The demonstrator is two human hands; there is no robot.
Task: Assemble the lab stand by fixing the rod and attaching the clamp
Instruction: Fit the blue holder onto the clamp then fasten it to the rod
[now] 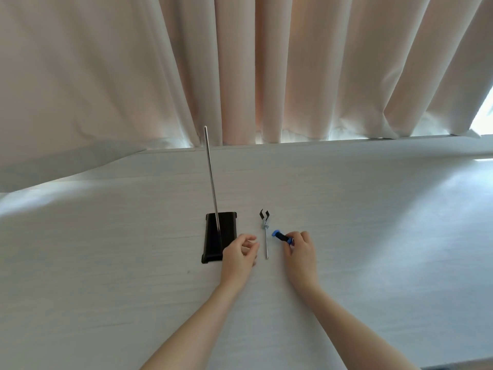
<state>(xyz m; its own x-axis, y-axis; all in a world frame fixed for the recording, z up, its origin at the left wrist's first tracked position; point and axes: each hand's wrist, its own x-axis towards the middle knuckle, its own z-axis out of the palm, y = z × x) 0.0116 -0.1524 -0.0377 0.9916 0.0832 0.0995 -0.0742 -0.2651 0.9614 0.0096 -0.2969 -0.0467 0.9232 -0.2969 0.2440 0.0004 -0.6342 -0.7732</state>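
A black rectangular base point(213, 236) lies on the white table point(106, 263), and a thin metal rod point(211, 177) stands upright in it. To its right lies a clamp point(265, 231) with black forked jaws and a silver shaft, pointing toward me. My right hand point(300, 252) grips a black connector with a blue knob point(280, 236) just right of the clamp shaft. My left hand point(238, 253) rests at the base's near right corner, fingers loosely curled, holding nothing.
Beige curtains point(240, 68) hang behind the table's far edge. A bright window gap point(484, 113) shows at the right. The table surface stretches wide on both sides of the parts.
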